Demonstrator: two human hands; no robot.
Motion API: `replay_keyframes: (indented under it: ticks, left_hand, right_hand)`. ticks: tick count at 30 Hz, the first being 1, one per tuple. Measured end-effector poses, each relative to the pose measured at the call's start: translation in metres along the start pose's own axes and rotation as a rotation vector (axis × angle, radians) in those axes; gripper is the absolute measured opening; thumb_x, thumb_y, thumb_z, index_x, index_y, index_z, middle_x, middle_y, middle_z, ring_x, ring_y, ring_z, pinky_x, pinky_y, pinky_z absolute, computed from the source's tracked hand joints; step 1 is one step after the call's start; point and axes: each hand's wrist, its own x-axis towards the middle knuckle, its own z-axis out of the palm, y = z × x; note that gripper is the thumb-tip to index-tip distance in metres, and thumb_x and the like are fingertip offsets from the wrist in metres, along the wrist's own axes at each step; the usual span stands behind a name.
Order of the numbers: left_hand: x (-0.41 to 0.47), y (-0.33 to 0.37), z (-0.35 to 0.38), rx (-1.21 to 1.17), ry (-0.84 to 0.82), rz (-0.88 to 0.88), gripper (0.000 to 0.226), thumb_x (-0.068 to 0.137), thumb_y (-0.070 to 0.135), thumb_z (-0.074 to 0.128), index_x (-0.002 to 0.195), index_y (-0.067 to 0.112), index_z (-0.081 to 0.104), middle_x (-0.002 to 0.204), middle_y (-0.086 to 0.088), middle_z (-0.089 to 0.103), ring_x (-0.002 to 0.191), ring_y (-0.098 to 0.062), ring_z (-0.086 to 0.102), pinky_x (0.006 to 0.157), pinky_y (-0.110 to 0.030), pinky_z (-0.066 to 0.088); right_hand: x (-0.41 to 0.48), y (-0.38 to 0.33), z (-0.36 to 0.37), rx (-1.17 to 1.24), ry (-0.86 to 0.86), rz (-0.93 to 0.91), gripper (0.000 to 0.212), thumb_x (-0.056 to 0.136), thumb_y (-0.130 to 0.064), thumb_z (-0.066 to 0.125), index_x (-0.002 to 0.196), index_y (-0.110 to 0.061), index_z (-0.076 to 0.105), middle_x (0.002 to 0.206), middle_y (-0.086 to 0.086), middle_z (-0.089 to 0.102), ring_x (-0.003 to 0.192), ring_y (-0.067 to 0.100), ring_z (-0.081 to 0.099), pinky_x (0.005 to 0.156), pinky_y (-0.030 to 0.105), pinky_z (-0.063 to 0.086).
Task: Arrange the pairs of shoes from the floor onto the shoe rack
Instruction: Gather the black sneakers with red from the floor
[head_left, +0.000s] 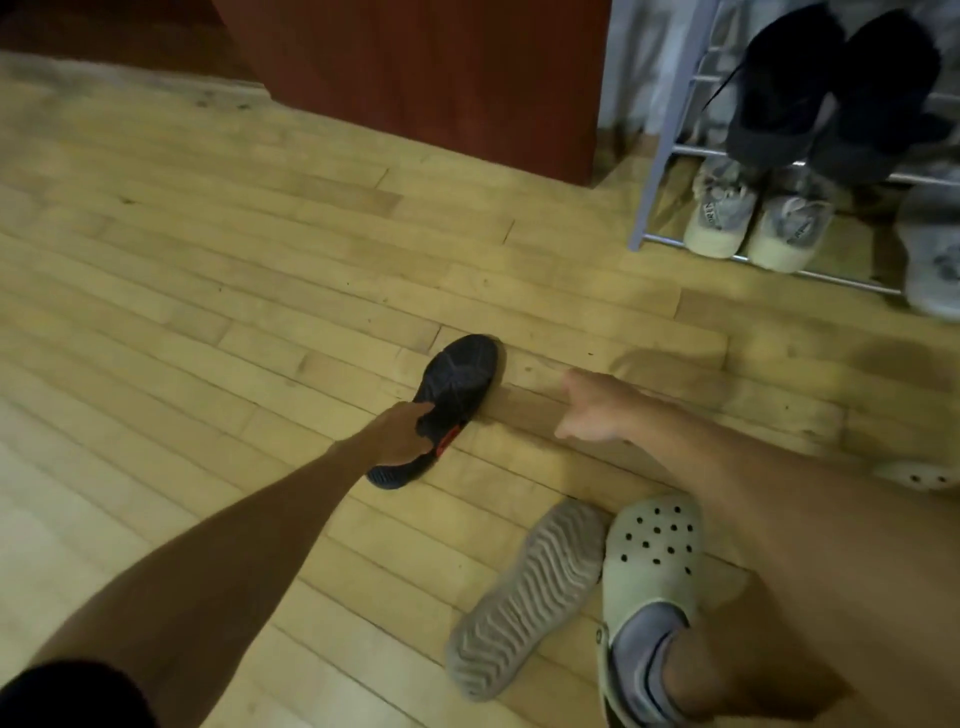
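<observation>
A dark navy shoe (454, 387) with a red stripe lies on the wooden floor at mid-frame, and my left hand (397, 434) grips it at the heel opening. My right hand (589, 410) hovers just right of that shoe, fingers loosely spread and holding nothing. A grey shoe (524, 597) lies sole up on the floor near my foot. The metal shoe rack (662, 156) stands at the upper right. It holds a black pair (831, 88) on an upper shelf and a grey-and-cream pair (758, 218) on the bottom shelf.
My foot wears a pale green clog (652, 566) over a grey sock. The tip of another pale clog (917, 474) shows at the right edge. One more grey shoe (932, 260) sits at the rack's right end. A red-brown cabinet (441, 78) stands at the back.
</observation>
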Motion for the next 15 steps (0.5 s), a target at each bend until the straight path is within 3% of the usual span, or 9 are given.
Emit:
replay_keyframes:
  ticks: [2, 4, 7, 9, 12, 15]
  left_hand:
    - [0.009, -0.015, 0.006, -0.038, 0.044, -0.028, 0.052, 0.082, 0.013, 0.061, 0.13, 0.003, 0.046, 0.127, -0.021, 0.055, 0.117, -0.038, 0.052, 0.094, -0.039, 0.045]
    - [0.017, -0.028, 0.012, -0.114, 0.082, -0.156, 0.062, 0.081, 0.013, 0.064, 0.137, 0.001, 0.038, 0.133, -0.023, 0.05, 0.121, -0.039, 0.048, 0.098, -0.042, 0.043]
    - [0.023, -0.038, 0.024, -0.228, 0.087, -0.358, 0.067, 0.078, 0.012, 0.07, 0.134, 0.0, 0.035, 0.133, -0.023, 0.048, 0.121, -0.039, 0.048, 0.098, -0.046, 0.044]
    - [0.023, -0.04, 0.027, -0.145, 0.119, -0.411, 0.073, 0.073, 0.02, 0.076, 0.133, 0.005, 0.038, 0.131, -0.02, 0.048, 0.12, -0.038, 0.047, 0.095, -0.048, 0.046]
    - [0.018, -0.029, 0.029, -0.08, 0.154, -0.43, 0.076, 0.066, 0.029, 0.082, 0.13, 0.01, 0.046, 0.128, -0.015, 0.037, 0.12, -0.034, 0.036, 0.093, -0.05, 0.047]
    - [0.007, -0.015, 0.041, -0.01, 0.223, -0.377, 0.072, 0.067, 0.029, 0.079, 0.13, 0.011, 0.049, 0.124, -0.013, 0.035, 0.116, -0.031, 0.035, 0.092, -0.045, 0.047]
  right_hand:
    - [0.008, 0.009, -0.001, -0.02, -0.011, 0.001, 0.062, 0.087, -0.023, 0.063, 0.142, -0.015, 0.036, 0.14, 0.01, 0.048, 0.123, 0.028, 0.05, 0.092, 0.034, 0.046]
    - [0.013, 0.017, -0.004, 0.002, -0.002, 0.018, 0.062, 0.086, -0.024, 0.064, 0.141, -0.017, 0.038, 0.14, 0.009, 0.048, 0.118, 0.027, 0.052, 0.089, 0.034, 0.049]
    - [0.018, 0.023, -0.008, 0.112, 0.024, 0.053, 0.054, 0.086, -0.026, 0.064, 0.136, -0.016, 0.046, 0.124, 0.006, 0.055, 0.085, 0.018, 0.058, 0.06, 0.025, 0.047]
    - [0.019, 0.022, -0.012, 0.148, 0.042, 0.061, 0.048, 0.087, -0.027, 0.064, 0.131, -0.015, 0.051, 0.114, 0.006, 0.058, 0.071, 0.016, 0.058, 0.055, 0.025, 0.046]
    - [0.016, 0.016, -0.016, 0.188, 0.049, 0.046, 0.051, 0.088, -0.024, 0.063, 0.136, -0.017, 0.048, 0.126, 0.007, 0.055, 0.086, 0.02, 0.06, 0.074, 0.031, 0.055]
    - [0.008, 0.008, -0.018, 0.24, 0.055, 0.018, 0.051, 0.089, -0.019, 0.062, 0.138, -0.015, 0.048, 0.135, 0.006, 0.052, 0.1, 0.022, 0.058, 0.075, 0.028, 0.055]
